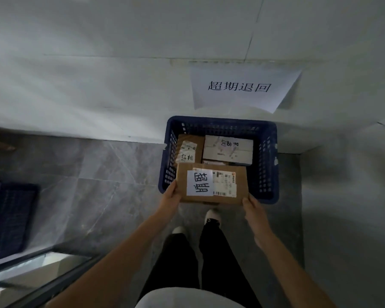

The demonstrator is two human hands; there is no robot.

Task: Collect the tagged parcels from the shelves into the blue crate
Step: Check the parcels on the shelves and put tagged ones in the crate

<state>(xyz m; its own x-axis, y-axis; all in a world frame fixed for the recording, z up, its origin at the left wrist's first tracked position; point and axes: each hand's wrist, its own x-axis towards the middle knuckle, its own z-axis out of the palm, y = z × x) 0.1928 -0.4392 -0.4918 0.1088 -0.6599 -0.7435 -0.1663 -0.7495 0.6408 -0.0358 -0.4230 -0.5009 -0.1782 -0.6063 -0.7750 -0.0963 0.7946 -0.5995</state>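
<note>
A flat brown cardboard parcel [240,183] with a white handwritten tag and a shipping label hangs over the near edge of the blue crate [268,156], which stands on the floor against the wall. My left hand [171,197] grips the parcel's left edge. My right hand [252,207] holds its near right corner. Inside the crate lie a white tagged box [228,148] at the back right and a brown tagged parcel [188,150] at the back left.
A white paper sign [242,87] with printed characters is stuck on the wall above the crate. A dark crate [9,218] and a shelf frame [42,274] stand at the lower left. Grey tiled floor [98,185] lies left of the blue crate. My feet [212,216] stand just before it.
</note>
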